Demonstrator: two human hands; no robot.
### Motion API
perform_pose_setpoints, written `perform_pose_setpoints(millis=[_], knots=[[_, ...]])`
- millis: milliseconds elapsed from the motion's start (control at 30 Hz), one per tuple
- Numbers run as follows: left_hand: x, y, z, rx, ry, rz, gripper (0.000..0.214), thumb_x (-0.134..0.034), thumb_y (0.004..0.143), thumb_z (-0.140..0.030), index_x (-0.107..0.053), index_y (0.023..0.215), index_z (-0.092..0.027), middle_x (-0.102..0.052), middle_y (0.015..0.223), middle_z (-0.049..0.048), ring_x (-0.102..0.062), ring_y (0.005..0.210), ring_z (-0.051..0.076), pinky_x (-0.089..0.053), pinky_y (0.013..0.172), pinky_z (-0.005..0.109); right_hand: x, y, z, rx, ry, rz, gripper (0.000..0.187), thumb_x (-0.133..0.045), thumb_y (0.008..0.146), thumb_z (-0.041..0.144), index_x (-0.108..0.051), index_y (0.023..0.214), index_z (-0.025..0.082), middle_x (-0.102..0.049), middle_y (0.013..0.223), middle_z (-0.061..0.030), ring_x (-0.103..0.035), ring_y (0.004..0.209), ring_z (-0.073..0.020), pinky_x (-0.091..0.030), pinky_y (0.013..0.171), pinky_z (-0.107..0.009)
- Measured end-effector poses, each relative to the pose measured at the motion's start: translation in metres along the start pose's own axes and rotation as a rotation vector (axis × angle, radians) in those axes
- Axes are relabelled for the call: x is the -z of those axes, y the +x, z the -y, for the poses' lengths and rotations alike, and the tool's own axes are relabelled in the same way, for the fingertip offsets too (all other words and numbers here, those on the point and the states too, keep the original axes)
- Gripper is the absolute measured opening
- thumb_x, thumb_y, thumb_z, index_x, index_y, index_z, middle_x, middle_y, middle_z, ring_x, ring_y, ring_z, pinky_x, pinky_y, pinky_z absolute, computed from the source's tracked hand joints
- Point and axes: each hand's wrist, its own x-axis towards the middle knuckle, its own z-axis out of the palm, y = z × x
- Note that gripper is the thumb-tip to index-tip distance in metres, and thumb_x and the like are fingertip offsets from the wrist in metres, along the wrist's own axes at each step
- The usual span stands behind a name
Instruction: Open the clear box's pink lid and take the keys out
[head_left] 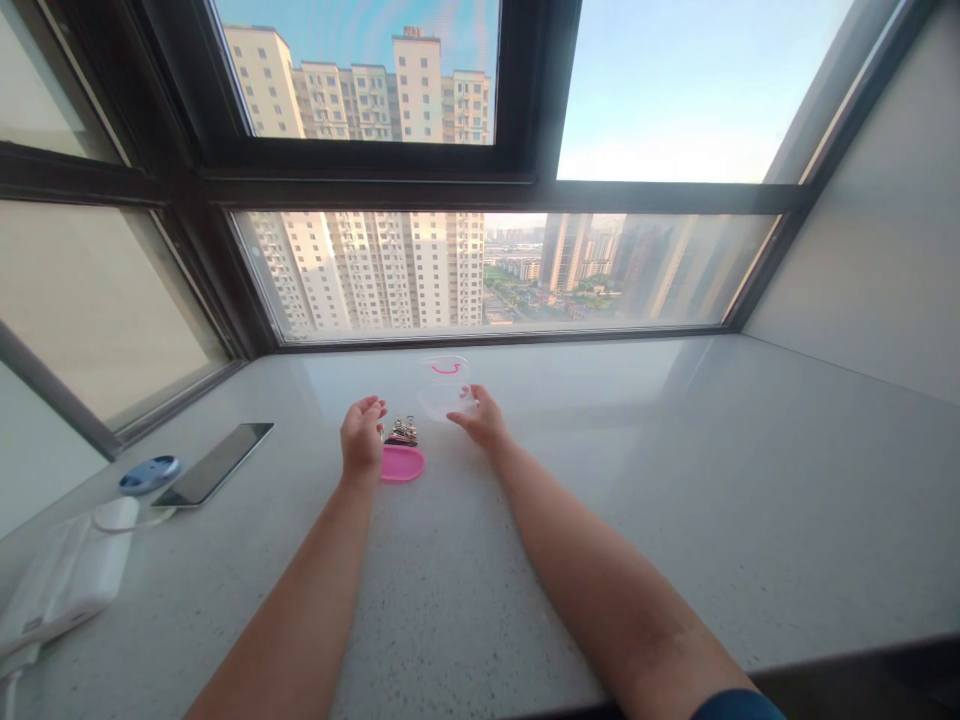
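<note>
A pale speckled stone sill (675, 480) fills the lower half of the view, running out to a dark-framed bay window (510, 190) at twelve o'clock. Through the glass stand tall cream apartment blocks (375, 270) under a clear blue sky (675, 80), with lower streets and greenery further off. Angled side panes sit at ten o'clock. A plain light wall (870, 240) rises at two o'clock. Soft daylight glosses the sill.

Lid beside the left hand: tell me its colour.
Pink, seen in the head view: the lid lies flat on the counter.
</note>
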Motion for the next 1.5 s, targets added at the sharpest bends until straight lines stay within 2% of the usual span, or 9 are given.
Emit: perform_pose_setpoints(millis=[167, 333, 600, 800, 1000, 1100, 1233, 1367, 1500], knots=[[0.005, 0.004, 0.001, -0.028, 0.037, -0.120, 0.020, -0.048, 0.070, -0.029, -0.058, 0.082, -0.016, -0.062, 0.078, 0.0021, -0.059, 0.070, 0.014, -0.040, 0.054, 0.022, -0.006, 0.005, -0.001, -0.006, -0.353, -0.014, 0.057, -0.070, 0.058, 0.046, -0.048, 0.106, 0.026, -0.062, 0.097, -0.0010, -0.056, 0.086, -0.0198, -0.038, 0.075, -0.033], [0.007, 0.007, 0.002, -0.031, 0.059, -0.194, 0.017, -0.046, 0.070, -0.029, -0.056, 0.077, -0.016, -0.060, 0.071, 0.0007, -0.057, 0.061, 0.013, -0.038, 0.049, 0.021, -0.016, 0.006, 0.002, 0.040, -0.471, 0.061, 0.073, -0.069, 0.056, 0.052, -0.040, 0.118, 0.028, -0.064, 0.096, -0.0009, -0.055, 0.091, -0.0209, -0.032, 0.079, -0.034], [0.009, 0.007, 0.006, -0.071, 0.100, -0.219, 0.016, -0.048, 0.069, -0.029, -0.056, 0.074, -0.016, -0.060, 0.069, 0.0000, -0.055, 0.058, 0.012, -0.039, 0.048, 0.021, -0.015, 0.005, 0.004, 0.020, -0.453, 0.050, 0.093, -0.069, 0.058, 0.051, -0.019, 0.134, 0.031, -0.064, 0.092, -0.0005, -0.057, 0.087, -0.0215, -0.029, 0.077, -0.032], [0.012, 0.009, 0.007, -0.088, 0.149, -0.253, 0.017, -0.048, 0.069, -0.030, -0.056, 0.074, -0.016, -0.060, 0.069, 0.0003, -0.055, 0.057, 0.012, -0.040, 0.050, 0.022, -0.016, 0.006, 0.006, -0.005, -0.505, 0.081, 0.081, -0.066, 0.064, 0.050, -0.024, 0.131, 0.034, -0.063, 0.098, -0.0017, -0.056, 0.093, -0.0241, -0.029, 0.079, -0.034], [0.015, 0.012, 0.010, -0.102, 0.209, -0.256, 0.019, -0.048, 0.069, -0.031, -0.057, 0.076, -0.016, -0.060, 0.068, 0.0005, -0.056, 0.059, 0.013, -0.040, 0.051, 0.023, -0.012, 0.005, 0.006, -0.011, -0.510, 0.089, 0.101, -0.070, 0.061, 0.048, -0.007, 0.138, 0.032, -0.061, 0.103, -0.0057, -0.055, 0.096, -0.0247, -0.032, 0.080, -0.036], [0.015, 0.011, 0.008, -0.114, 0.254, -0.250, 0.017, -0.049, 0.069, -0.033, -0.054, 0.068, -0.017, -0.056, 0.061, -0.0011, -0.053, 0.055, 0.013, -0.038, 0.050, 0.023, -0.002, 0.002, 0.003, -0.015, -0.438, 0.077, 0.104, -0.072, 0.056, 0.048, -0.010, 0.138, 0.032, -0.061, 0.104, -0.0062, -0.055, 0.096, -0.0240, -0.032, 0.082, -0.038], [0.015, 0.004, 0.000, -0.160, 0.333, -0.239, 0.022, -0.053, 0.066, -0.033, -0.042, 0.053, -0.019, -0.038, 0.047, -0.0065, -0.037, 0.045, 0.010, -0.031, 0.046, 0.022, 0.015, -0.001, -0.006, -0.055, -0.246, 0.017, 0.086, -0.073, 0.057, 0.041, -0.031, 0.131, 0.030, -0.060, 0.103, -0.0046, -0.057, 0.090, -0.0200, -0.038, 0.081, -0.036], [0.013, -0.005, -0.012, -0.217, 0.407, -0.206, 0.032, -0.053, 0.060, -0.023, -0.024, 0.047, -0.021, -0.020, 0.046, -0.0075, -0.022, 0.044, 0.008, -0.020, 0.044, 0.021, 0.032, -0.003, -0.016, -0.146, 0.129, -0.066, 0.046, -0.065, 0.062, 0.038, -0.053, 0.101, 0.018, -0.061, 0.098, -0.0076, -0.057, 0.087, -0.0181, -0.044, 0.074, -0.030], [0.007, -0.014, -0.022, -0.243, 0.467, -0.110, 0.034, -0.052, 0.060, -0.021, -0.022, 0.043, -0.020, -0.015, 0.045, -0.0066, -0.018, 0.045, 0.008, -0.016, 0.044, 0.023, 0.056, -0.017, -0.016, -0.165, 0.206, -0.034, 0.028, -0.057, 0.067, 0.040, -0.053, 0.079, 0.015, -0.063, 0.082, -0.0063, -0.058, 0.071, -0.0146, -0.044, 0.063, -0.026]])
